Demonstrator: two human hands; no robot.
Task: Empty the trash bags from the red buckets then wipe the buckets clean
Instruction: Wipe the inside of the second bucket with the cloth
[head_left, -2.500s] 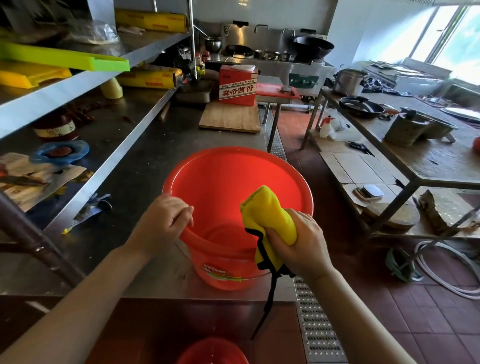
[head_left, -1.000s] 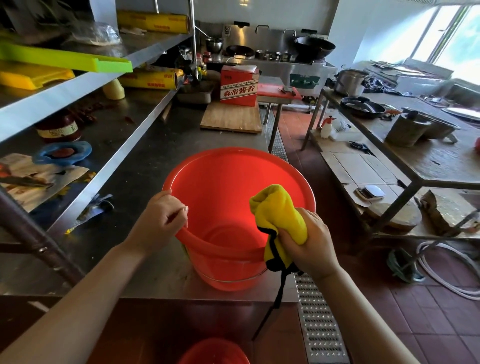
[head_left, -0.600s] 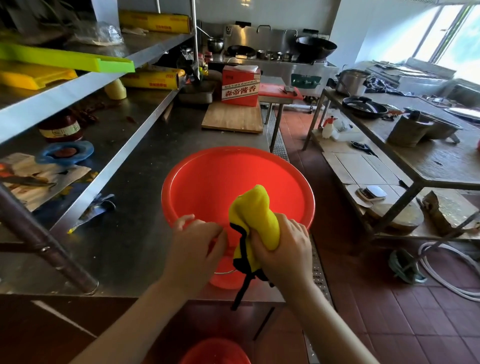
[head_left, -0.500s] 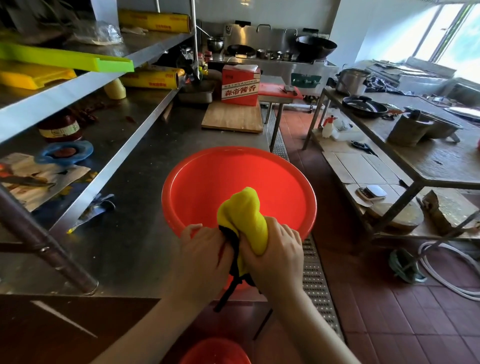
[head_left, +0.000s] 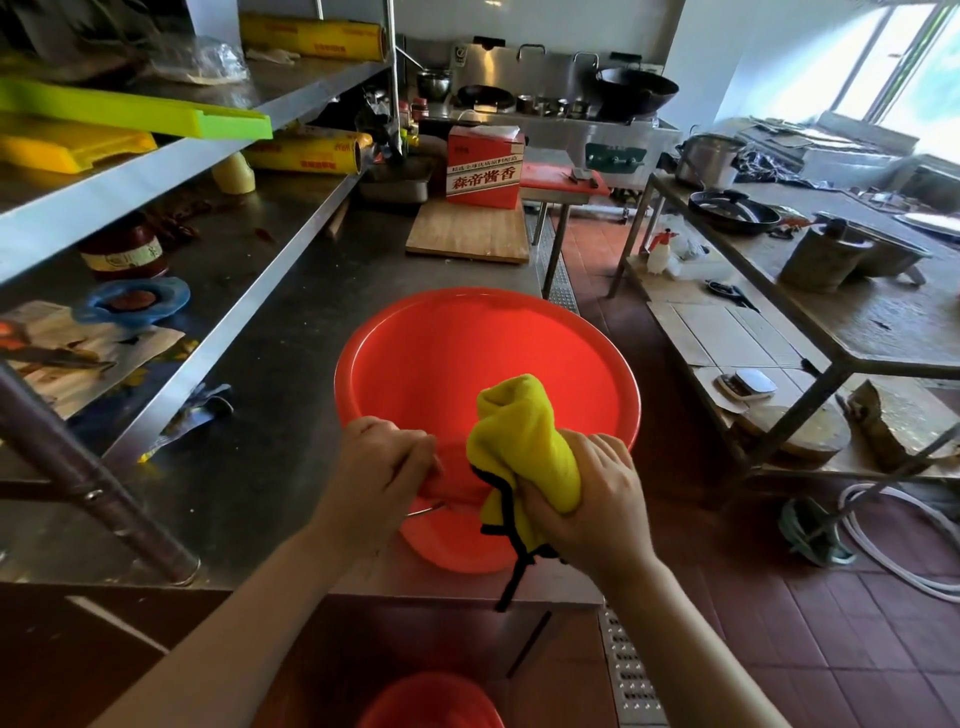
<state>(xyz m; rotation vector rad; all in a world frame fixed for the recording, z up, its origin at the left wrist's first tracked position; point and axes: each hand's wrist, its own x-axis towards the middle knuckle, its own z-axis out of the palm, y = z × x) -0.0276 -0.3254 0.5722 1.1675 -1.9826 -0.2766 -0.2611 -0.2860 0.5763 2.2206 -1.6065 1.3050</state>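
Now round red plastic bucket (head_left: 467, 358) tipped toward person on steel counter (head_left: 291, 322). Left hand (head_left: 382, 465) clamps near rim; right hand (head_left: 592, 493) fisted round soft yellow cloth (head_left: 524, 441). Bucket likely light, slick, flexing; rim safest hold.

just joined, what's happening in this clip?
A person is cleaning a red bucket on a steel counter in a kitchen. The left hand grips the bucket's near rim, tipping its open mouth toward the camera. The right hand holds a bunched yellow cloth at that rim. There is no trash bag in the bucket. The top of a second red bucket shows below the counter edge.
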